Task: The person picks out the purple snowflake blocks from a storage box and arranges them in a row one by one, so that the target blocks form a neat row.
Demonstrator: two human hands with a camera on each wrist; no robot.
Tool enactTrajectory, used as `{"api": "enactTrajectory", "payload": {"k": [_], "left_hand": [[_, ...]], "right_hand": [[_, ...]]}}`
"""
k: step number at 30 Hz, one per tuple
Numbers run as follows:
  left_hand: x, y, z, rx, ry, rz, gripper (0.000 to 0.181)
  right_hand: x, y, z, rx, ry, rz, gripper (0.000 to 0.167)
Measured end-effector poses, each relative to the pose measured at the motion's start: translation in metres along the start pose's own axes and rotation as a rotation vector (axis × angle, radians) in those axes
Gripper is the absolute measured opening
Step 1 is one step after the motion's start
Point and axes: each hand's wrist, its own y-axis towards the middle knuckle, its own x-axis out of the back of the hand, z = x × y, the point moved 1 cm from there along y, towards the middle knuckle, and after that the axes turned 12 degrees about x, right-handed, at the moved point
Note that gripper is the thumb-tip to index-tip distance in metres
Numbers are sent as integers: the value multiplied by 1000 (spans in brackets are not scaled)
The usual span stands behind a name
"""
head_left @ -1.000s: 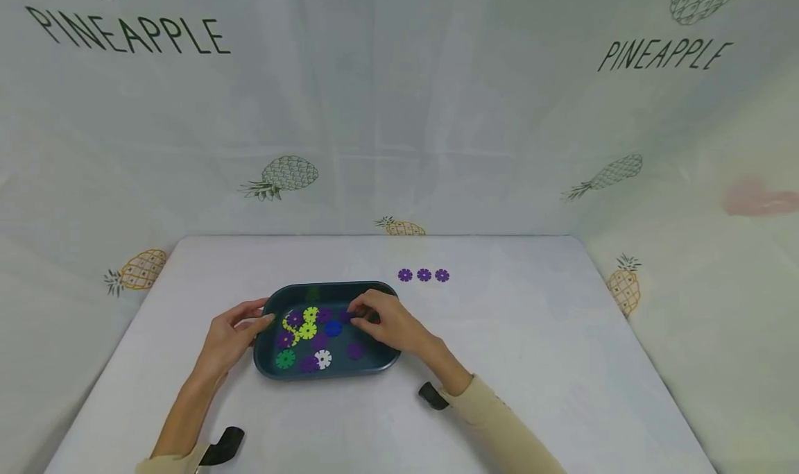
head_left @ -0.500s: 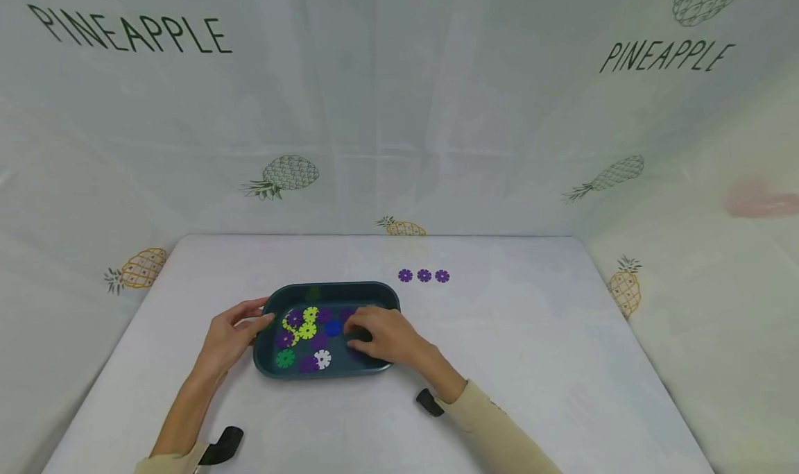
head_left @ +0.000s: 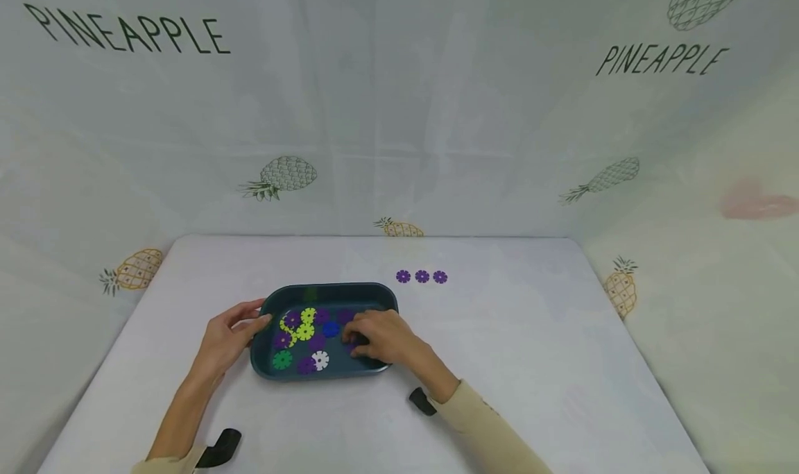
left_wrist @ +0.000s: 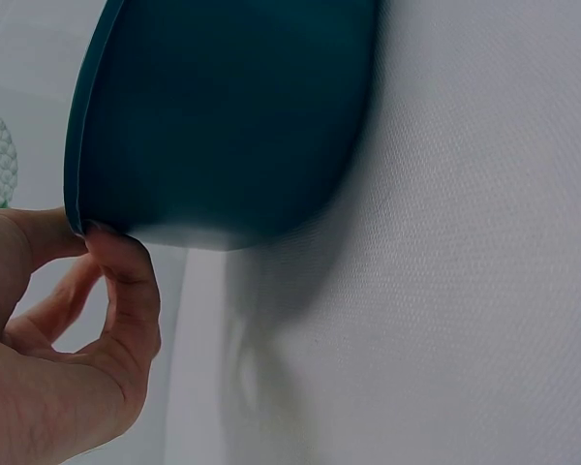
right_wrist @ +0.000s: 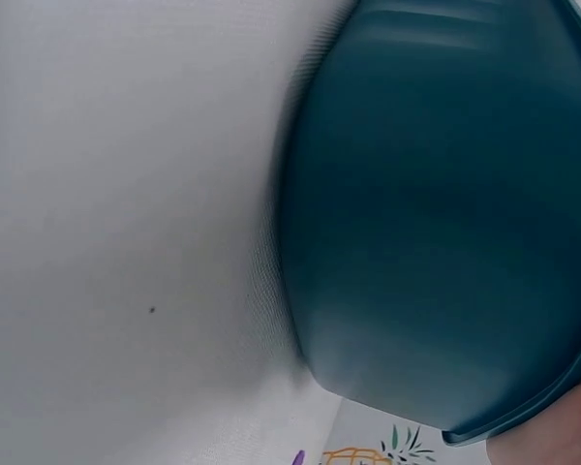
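In the head view a dark teal tray [head_left: 331, 375] holds flower-shaped discs: several purple, a few yellow, one blue [head_left: 331, 329], one green [head_left: 282, 359] and one white [head_left: 320, 360]. My left hand [head_left: 223, 339] pinches the tray's left rim between thumb and fingers; the left wrist view shows this hand [left_wrist: 87, 339] at the tray wall [left_wrist: 223, 116]. Inside the tray's right part, my right hand [head_left: 385, 336] has bent fingers, parted from the thumb, around a partly hidden purple disc. Only the edge of that hand [right_wrist: 554, 426] shows in the right wrist view, beyond the tray [right_wrist: 436, 194].
Behind the tray's right corner, three purple discs [head_left: 422, 276] lie in a row on the white table [head_left: 530, 349]. A pineapple-printed cloth [head_left: 349, 113] hangs behind and at both sides. Black pieces [head_left: 220, 449] show at both sleeves.
My right hand has come down toward the near side of the tray's right part, from the upper purple disc to the lower one. My left hand keeps its grip on the rim.
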Motion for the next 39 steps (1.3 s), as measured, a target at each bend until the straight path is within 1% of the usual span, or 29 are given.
{"api": "enactTrajectory", "payload": {"k": [4,10,12,14,17,19,21,25,28,31,35,39], "left_hand": [[0,0,1,-5,-10,4,58],[-1,-1,2,-7,-14,11,58],[-2,-1,2,-7,-15,10,58],[-2,-1,2,-7,-16,8,58],[-3,-1,1,-8,-11,9,58],[-2,-2,1,-5,-5,4,58],[-2,-2,1,-3,-5,1,57],[-2,-3,1,-5,-19,5,57],[-2,-3,0,-11,-26,7,56],[-1,-3,0,-3,-18,-4,56],[0,-3,0,13,-13,-7,59],[-1,-2,0,5,-23,-2,58]], "right_hand": [[0,0,1,-8,7,-13,23],[0,-1,2,-29,13,-11,21],[0,-2,2,-30,26,-34,19],[0,-3,3,-21,50,-93,15],[0,-5,3,9,86,-215,9],[0,-5,3,30,127,-301,8],[-1,-5,2,43,154,-362,8],[-3,-6,1,43,214,-468,10],[-4,-6,0,41,248,-565,9],[-6,-6,-1,42,270,-662,8],[-9,-6,-2,23,298,-763,9],[-9,-7,-5,7,328,-826,8]]}}
